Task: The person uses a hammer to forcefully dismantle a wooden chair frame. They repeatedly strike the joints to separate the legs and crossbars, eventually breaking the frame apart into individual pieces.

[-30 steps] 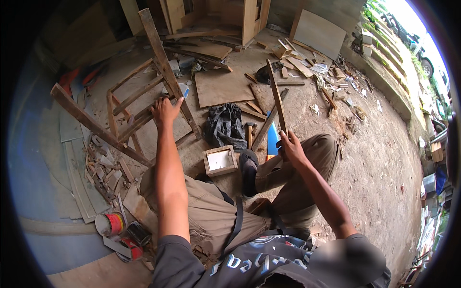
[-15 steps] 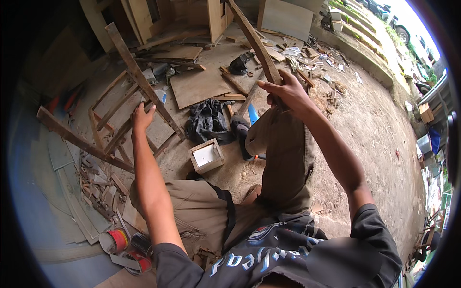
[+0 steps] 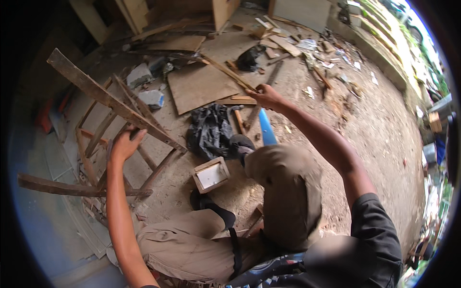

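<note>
At the left, a worn wooden chair frame (image 3: 113,105) with long legs and thin rails leans at a slant. My left hand (image 3: 126,144) is closed round one of its rails, just under the long upper leg; part of the fingers is hidden behind the wood. My right hand (image 3: 269,97) grips the near end of a long wooden slat (image 3: 225,72), which points away toward the far left. Between the two hands lie a crumpled black plastic bag (image 3: 209,132) on the floor and a small wooden box (image 3: 210,175) with a white panel.
A blue tapered blade (image 3: 267,127) lies beside my shoe. Farther off are a flat plywood sheet (image 3: 201,84), grey blocks (image 3: 139,75) and scattered wood scraps (image 3: 283,44). A concrete step edge (image 3: 365,53) runs along the far right.
The slat in my right hand has swung left and down, and that hand has shifted slightly left. My left hand and the chair frame have moved left, and the frame has turned.
</note>
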A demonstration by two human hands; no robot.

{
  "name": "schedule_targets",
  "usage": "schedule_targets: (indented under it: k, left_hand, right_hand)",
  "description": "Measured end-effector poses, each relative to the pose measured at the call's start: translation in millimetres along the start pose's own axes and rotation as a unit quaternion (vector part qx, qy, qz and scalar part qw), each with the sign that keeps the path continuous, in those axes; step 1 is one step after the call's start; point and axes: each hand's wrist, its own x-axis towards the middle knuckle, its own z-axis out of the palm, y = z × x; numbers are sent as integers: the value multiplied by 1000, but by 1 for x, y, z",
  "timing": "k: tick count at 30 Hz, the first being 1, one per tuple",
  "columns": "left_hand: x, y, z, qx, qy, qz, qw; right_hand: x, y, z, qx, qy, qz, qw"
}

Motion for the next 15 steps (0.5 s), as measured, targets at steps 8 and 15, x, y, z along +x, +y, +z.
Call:
schedule_targets:
  k: [8,15]
  left_hand:
    - [20,1,29,81,78,-9,994]
    - [24,11,21,51,-53,-187,980]
  right_hand:
    - [196,27,69,-10,50,12,999]
    - [356,60,91,-86,87,-7,993]
